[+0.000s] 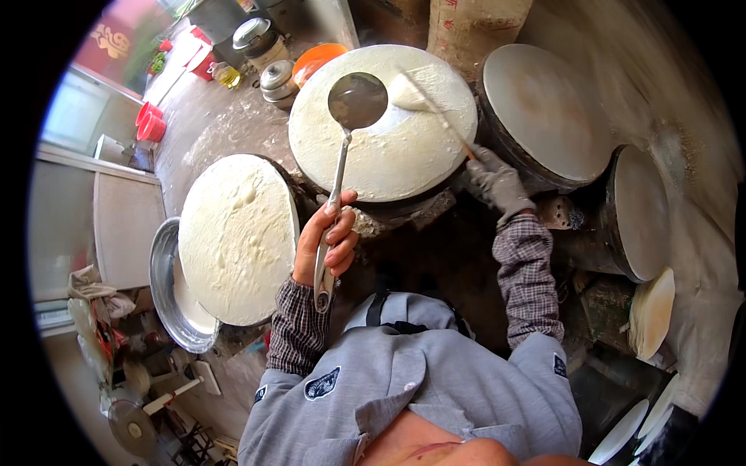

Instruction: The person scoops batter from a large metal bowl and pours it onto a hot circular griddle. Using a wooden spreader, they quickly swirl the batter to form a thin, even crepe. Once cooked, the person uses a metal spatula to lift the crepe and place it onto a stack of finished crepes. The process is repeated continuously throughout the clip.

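Note:
My bare left hand [329, 236] grips the metal handle of a round-bowled ladle [357, 100], whose bowl is over the central round griddle [379, 169]. Pale batter covers most of that griddle, with a smooth gap just right of the ladle. My gloved right hand [498, 180] holds a thin stick-like spreader [434, 110], blurred at its far end, slanting over a thicker patch of batter [422, 87]. At lower left, a second griddle [239, 239] bears a lumpy batter layer. A metal basin [169, 291] with pale batter is partly under its edge.
Two bare round griddles [545, 110] [641, 212] stand to the right. Below them lies a stack of thin flatbreads [653, 314]. Beyond the central griddle are an orange bowl [317, 61], lidded pots [277, 78] and an oil bottle [226, 76].

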A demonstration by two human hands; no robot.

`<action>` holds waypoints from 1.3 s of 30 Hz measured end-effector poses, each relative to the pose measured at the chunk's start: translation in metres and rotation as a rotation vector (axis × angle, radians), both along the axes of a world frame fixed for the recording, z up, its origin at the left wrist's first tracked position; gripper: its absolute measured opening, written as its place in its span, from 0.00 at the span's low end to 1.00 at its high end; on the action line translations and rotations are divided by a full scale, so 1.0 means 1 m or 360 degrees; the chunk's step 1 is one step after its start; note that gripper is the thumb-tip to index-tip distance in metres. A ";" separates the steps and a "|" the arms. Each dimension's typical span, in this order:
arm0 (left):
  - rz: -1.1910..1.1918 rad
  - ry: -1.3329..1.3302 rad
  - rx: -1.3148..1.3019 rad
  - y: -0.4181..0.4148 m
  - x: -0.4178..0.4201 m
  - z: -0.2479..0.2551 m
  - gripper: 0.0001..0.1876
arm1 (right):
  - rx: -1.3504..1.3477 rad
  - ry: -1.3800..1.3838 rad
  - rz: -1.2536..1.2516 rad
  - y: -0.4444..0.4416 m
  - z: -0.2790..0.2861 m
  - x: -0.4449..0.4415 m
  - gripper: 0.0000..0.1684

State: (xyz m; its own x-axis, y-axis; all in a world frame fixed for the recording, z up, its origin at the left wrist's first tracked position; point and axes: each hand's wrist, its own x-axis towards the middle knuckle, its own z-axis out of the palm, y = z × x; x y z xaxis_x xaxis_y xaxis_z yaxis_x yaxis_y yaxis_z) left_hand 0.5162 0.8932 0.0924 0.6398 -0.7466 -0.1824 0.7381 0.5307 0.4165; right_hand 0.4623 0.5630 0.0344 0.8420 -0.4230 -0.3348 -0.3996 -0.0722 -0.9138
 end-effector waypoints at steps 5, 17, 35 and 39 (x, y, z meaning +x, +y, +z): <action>0.0056 -0.0155 0.0203 0.009 -0.004 0.001 0.19 | -0.0046 0.0201 -0.0008 -0.020 0.004 0.015 0.26; 0.0110 -0.0267 0.0441 0.007 -0.001 0.016 0.19 | 0.0005 0.0227 0.0189 0.011 -0.006 -0.024 0.25; 0.0117 -0.0460 0.0949 -0.009 0.016 0.044 0.20 | 0.0151 0.0127 0.0255 0.017 -0.005 -0.051 0.24; 0.0074 -0.0510 0.0994 -0.009 0.021 0.046 0.21 | 0.0126 0.0129 0.0281 0.013 0.011 -0.048 0.24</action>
